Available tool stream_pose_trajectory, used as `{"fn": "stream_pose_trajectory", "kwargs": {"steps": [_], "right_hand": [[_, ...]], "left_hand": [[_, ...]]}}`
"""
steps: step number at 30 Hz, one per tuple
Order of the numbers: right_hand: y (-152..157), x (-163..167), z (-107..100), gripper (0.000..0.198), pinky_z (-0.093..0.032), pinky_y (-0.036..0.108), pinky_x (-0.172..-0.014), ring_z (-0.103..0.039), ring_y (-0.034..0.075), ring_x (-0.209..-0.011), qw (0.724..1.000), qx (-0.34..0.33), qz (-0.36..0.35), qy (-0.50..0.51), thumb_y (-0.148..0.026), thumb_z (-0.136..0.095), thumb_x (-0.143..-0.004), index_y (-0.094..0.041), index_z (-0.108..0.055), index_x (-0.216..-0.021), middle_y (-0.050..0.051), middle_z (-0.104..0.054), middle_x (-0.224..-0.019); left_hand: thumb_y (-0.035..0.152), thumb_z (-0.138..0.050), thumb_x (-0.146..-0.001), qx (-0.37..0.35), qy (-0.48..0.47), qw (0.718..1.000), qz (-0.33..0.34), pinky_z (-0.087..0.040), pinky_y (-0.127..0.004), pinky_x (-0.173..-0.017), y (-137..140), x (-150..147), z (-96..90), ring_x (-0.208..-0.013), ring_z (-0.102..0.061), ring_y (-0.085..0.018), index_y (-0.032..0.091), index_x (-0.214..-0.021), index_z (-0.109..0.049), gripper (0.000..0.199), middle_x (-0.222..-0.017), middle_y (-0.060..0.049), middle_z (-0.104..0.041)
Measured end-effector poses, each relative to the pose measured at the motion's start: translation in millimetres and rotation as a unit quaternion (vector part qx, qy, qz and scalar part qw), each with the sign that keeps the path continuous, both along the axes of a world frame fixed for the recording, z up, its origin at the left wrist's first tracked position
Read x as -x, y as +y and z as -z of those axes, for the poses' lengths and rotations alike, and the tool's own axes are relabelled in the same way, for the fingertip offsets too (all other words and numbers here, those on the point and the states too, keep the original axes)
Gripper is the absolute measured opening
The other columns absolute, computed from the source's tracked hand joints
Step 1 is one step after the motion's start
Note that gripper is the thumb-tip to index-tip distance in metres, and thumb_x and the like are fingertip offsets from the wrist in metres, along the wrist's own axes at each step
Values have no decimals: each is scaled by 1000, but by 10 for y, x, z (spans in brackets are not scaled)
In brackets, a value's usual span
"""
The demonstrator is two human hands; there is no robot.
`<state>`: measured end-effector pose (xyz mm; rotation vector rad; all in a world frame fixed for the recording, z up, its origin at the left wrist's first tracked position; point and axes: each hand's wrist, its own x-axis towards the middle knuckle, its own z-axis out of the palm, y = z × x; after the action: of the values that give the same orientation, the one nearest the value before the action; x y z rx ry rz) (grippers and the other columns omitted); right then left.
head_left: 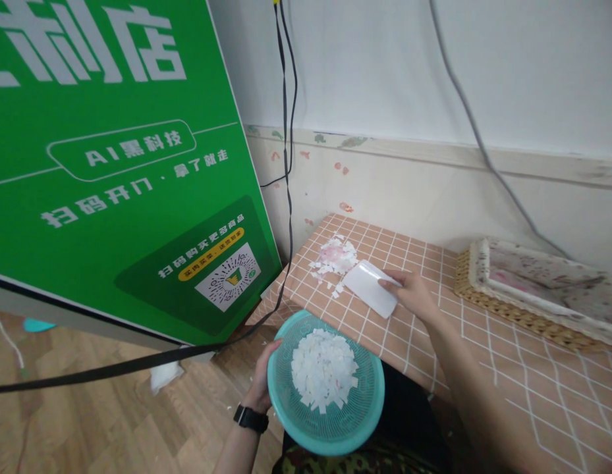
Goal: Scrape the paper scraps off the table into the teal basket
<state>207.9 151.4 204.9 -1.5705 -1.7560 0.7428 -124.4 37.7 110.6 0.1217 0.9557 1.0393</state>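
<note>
My left hand (263,376), with a black watch on its wrist, grips the left rim of a round teal plastic colander (369,378). Inside the colander lies a heap of small white paper scraps (324,368). Above the table, my right hand (409,293) is closed on the right side of a flat white card-like sheet (369,288). The sheet's left edge is beside a pile of white and pinkish paper scraps (336,255) on the table. A few loose bits lie between the sheet and the table's front edge. The colander is just below that edge.
A brown table with a white-grid cover (448,329) stands against the wall. On its right sits a lined wicker basket (528,289). A large green panel (138,171) rises at left. A black strap (288,217) hangs down, crossing leftward. A white bag-like thing (166,375) lies on the floor.
</note>
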Motion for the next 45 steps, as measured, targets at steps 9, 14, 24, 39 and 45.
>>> {"fn": "stream_pose_trajectory", "kwargs": {"steps": [9,14,24,39,45], "right_hand": [[218,-57,-13,33,-50,31,-66,-64,22,-77,996,39,-72,-18,-32,-55,-77,-18,-69,-104,4,-70,-93],[208,-30,38,34,-50,31,-69,-64,22,-80,993,35,-112,-13,-33,-55,-78,-20,-68,-106,3,-70,-97],[223,65,116,34,-50,35,-73,-64,24,-85,999,2,-20,28,-34,-55,-77,-18,-68,-104,7,-68,-102],[198,267,61,35,-50,32,-73,-64,23,-87,994,4,-113,-4,-28,-53,-78,-21,-65,-110,3,-67,-107],[-38,429,-23,29,-50,30,-62,-64,19,-73,977,55,-205,12,-29,-53,-80,-21,-68,-103,4,-71,-93]], "left_hand": [[28,-58,-78,-6,6,1000,5,-52,-28,-61,26,35,-20,-61,-66,-18,9,-82,-69,22,-72,-8,-72],[28,-59,-77,-2,8,1000,1,-52,-27,-62,27,38,-35,-62,-66,-18,9,-82,-69,21,-73,-8,-73],[28,-60,-76,-2,27,999,-30,-51,-26,-56,25,51,-9,-54,-63,-16,12,-74,-68,18,-64,-4,-71],[25,-60,-77,-18,9,999,-35,-52,-29,-60,-7,36,-126,-58,-65,-19,13,-78,-68,15,-68,-7,-72],[26,-59,-78,-18,22,999,-35,-51,-28,-58,-16,26,-164,-56,-64,-19,14,-74,-67,15,-66,-6,-71]]}}
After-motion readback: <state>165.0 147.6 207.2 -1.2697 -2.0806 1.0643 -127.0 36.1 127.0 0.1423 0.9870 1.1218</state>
